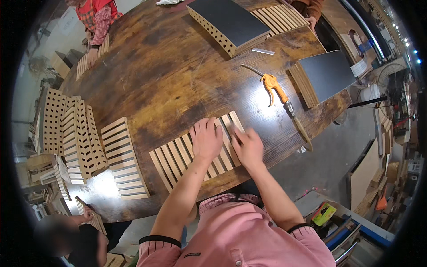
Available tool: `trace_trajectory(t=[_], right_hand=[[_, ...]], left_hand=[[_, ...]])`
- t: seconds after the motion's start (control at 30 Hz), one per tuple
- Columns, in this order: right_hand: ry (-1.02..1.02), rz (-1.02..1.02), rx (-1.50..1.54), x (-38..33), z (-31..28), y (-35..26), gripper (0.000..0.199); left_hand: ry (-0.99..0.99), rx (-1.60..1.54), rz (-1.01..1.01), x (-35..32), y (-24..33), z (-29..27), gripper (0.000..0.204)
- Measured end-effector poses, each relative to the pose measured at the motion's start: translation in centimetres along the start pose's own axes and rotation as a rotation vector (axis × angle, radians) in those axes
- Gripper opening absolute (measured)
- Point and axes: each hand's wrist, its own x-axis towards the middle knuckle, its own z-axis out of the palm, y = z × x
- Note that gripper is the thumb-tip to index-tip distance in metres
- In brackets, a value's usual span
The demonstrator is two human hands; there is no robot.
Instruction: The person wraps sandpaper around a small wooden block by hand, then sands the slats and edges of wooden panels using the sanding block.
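A slatted wooden panel (175, 153) with dark gaps between pale strips lies on the brown table in front of me. My left hand (207, 141) rests flat on its middle, fingers stretched toward the far edge. Over the panel's right part is my right hand (249, 149), its fingers bent and smeared by motion. Whether those fingers hold anything small is hidden by the blur. To the left of this panel lies a second slatted panel (123, 160). An orange air blow gun (275, 86) with a hose sits on the table to the right of my hands.
Stacked perforated and slatted panels (73, 133) stand at the table's left. Black-topped boards (229, 22) and a black-topped block (327, 78) occupy the far right, near a small metal strip (263, 51). Co-workers handle slatted panels at the far left, far right and lower left.
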Motion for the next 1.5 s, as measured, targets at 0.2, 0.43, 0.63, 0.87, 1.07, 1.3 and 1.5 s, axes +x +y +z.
trace_trajectory(t=[0.2, 0.43, 0.63, 0.87, 1.07, 1.3, 1.5], right_hand=[[0.001, -0.006, -0.026, -3.8, -1.1, 1.1, 0.044], [0.072, -0.087, 0.036, 5.2, 2.8, -0.7, 0.037], [0.041, 0.065, 0.031, -8.7, -3.2, 1.8, 0.048], [0.008, -0.018, 0.035, 6.5, 2.7, -0.2, 0.03], [0.017, 0.06, 0.011, -5.7, -2.5, 1.0, 0.044], [-0.054, 0.325, 0.207, -14.7, -9.3, 2.2, 0.034], [0.139, 0.316, 0.315, -10.0, -8.6, 1.8, 0.034]], left_hand=[[-0.003, 0.009, 0.035, -0.1, 0.2, 0.1, 0.038], [-0.047, 0.013, 0.009, -0.6, 0.0, 0.0, 0.038], [-0.006, 0.032, 0.031, -0.6, 0.0, 0.4, 0.038], [0.011, 0.019, 0.059, 0.3, -0.1, 0.6, 0.038], [0.013, 0.019, 0.017, -0.2, 0.0, 0.5, 0.038], [-0.034, 0.011, 0.0, -0.3, 0.3, 0.2, 0.037], [-0.042, 0.026, -0.01, -0.4, -0.1, 0.4, 0.038]])
